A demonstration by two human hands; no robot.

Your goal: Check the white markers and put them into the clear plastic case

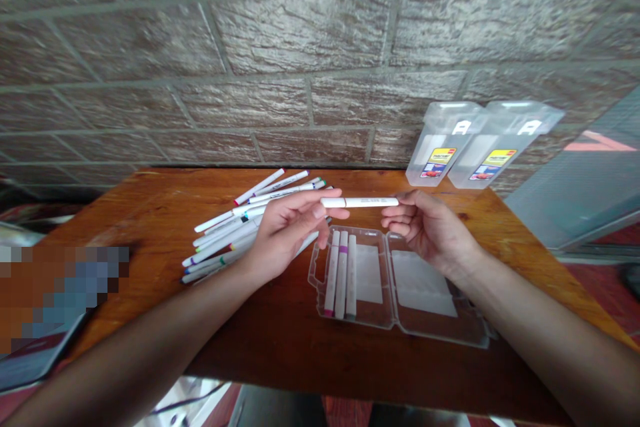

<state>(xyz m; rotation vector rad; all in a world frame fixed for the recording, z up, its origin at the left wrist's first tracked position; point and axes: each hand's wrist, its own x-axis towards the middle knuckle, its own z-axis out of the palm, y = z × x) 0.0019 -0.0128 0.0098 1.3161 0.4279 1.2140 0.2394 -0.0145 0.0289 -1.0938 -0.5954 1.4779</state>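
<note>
- Holds white marker point(367, 202) roughly level in the air, spanning both hands.
- With left hand point(280, 233), pinches one end between thumb and forefinger, other fingers loosely spread.
- With right hand point(437, 227), pinches the opposite end at thumb and forefinger tips, remaining fingers curled below.
- Has open clear case point(393, 283) nearby on wooden table point(155, 213), three markers point(341, 273) inside its left half.
- Has loose markers point(215, 221) lying beside left hand.

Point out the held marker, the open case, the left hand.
Marker point(370, 202): head view, its white barrel.
Open case point(356, 322): head view, its near rim.
Left hand point(281, 230): head view, back of the hand.
</note>
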